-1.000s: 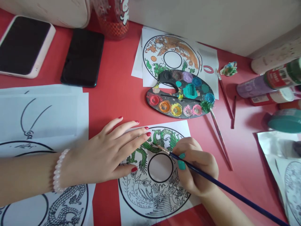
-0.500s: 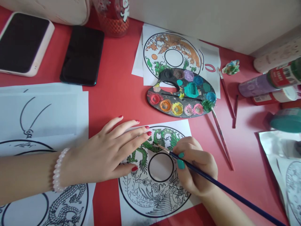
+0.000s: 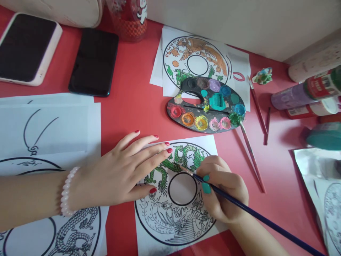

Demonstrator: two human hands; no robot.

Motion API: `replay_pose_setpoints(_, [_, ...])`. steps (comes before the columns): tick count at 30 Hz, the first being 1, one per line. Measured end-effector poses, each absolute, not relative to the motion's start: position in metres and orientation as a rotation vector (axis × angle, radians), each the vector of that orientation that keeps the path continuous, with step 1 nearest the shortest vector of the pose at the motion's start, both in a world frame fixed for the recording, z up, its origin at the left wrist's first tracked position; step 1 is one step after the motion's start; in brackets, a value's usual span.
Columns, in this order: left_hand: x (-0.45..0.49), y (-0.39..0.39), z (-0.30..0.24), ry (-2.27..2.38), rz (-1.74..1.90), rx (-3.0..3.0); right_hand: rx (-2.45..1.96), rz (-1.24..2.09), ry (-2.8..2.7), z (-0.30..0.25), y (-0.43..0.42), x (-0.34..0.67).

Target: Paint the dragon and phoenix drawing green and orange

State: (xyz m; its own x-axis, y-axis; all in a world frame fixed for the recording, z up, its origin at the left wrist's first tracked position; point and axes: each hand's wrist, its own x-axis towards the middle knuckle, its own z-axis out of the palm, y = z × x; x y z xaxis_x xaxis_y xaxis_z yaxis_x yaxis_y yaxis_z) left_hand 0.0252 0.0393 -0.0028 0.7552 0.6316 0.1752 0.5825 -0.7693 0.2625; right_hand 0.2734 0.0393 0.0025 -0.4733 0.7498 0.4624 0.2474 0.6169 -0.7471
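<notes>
Colouring of a line drawing on a red tabletop point(image 3: 133, 89), left to right. A black smartphone point(image 3: 93, 62) lies above the left hand point(image 3: 125, 170), which appears to rest palm down, fingers spread and gripping nothing, across the left edge of a printed sheet point(image 3: 182, 189). The sheet lies below the paint palette point(image 3: 195, 111); its dragon point(image 3: 183, 151) is largely green, its phoenix point(image 3: 183, 217) uncoloured. The right hand point(image 3: 226, 186), apart from the left, is pinched round a blue-handled paintbrush point(image 3: 266, 220), its tip at the dragon's body. Farther right, a second paintbrush point(image 3: 252, 156) leans from the palette. Good practice would probably be steady left-hand pressure clear of wet paint, light tip-only strokes, and stopping at the black outlines.
</notes>
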Motion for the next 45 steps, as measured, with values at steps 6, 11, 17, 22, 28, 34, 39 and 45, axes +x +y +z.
replay_pose_setpoints(6, [0.0247, 0.0392, -0.0033, 0.964, 0.384, 2.760, -0.791, 0.773, -2.011, 0.0028, 0.0396, 0.2737])
replay_pose_setpoints(11, [0.0247, 0.0389, -0.0029, 0.969, 0.386, 2.757, -0.768, 0.761, -2.042, 0.0042, 0.0408, 0.2725])
replay_pose_setpoints(17, [0.0245, 0.0389, -0.0030, 0.972, 0.378, 2.766, -0.775, 0.739, -2.054, 0.0038, 0.0407, 0.2728])
replay_pose_setpoints(22, [0.0242, 0.0382, -0.0044, 0.972, 0.371, 2.758, -0.803, 0.748, -2.046, 0.0050, 0.0402, 0.2727])
replay_pose_setpoints(28, [0.0246, 0.0387, -0.0036, 0.973, 0.352, 2.779, -0.774, 0.747, -2.027, 0.0066, 0.0400, 0.2713])
replay_pose_setpoints(34, [0.0253, 0.0390, -0.0020, 0.981, 0.350, 2.780, -0.686, 0.768, -2.118, 0.0059, 0.0376, 0.2667])
replay_pose_setpoints(39, [0.0257, 0.0396, -0.0020, 0.991, 0.374, 2.766, -0.715, 0.768, -2.180, 0.0062, 0.0373, 0.2662])
replay_pose_setpoints(45, [0.0259, 0.0401, -0.0006, 0.982, 0.375, 2.771, -0.714, 0.783, -2.201, 0.0061, 0.0384, 0.2676])
